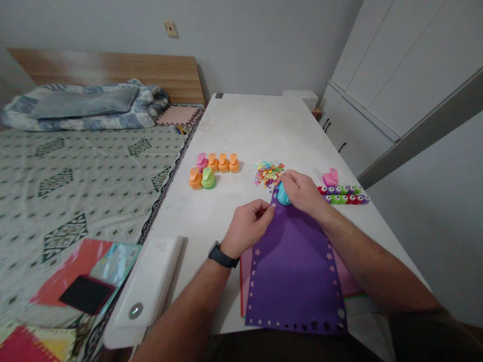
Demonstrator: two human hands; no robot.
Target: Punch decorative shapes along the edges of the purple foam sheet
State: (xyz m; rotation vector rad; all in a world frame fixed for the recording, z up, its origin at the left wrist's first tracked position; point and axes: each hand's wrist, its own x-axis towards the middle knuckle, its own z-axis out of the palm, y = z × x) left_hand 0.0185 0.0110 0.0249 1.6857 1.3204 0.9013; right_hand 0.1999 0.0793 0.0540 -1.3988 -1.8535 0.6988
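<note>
A purple sheet of paper (292, 261) lies before me with small flower and other shapes cut along its left, right and near edges. My left hand (251, 223) pinches the sheet's left edge near the far corner. At the far edge sits a blue craft punch (284, 194), with my right hand (300, 188) closed over it from above and behind. The fingers partly cover the punch. Just beyond it spreads a pile of small colourful paper cutouts (268, 173). Pink paper (247, 271) shows from beneath the purple sheet.
Several orange, pink and green punches (222, 163) stand on the table's left. To the right are a pink punch (331, 177) and rows of colourful punches with eye-like dots (343, 194). A white device (151, 281) lies by the left edge, beside a bed with a phone (86, 294).
</note>
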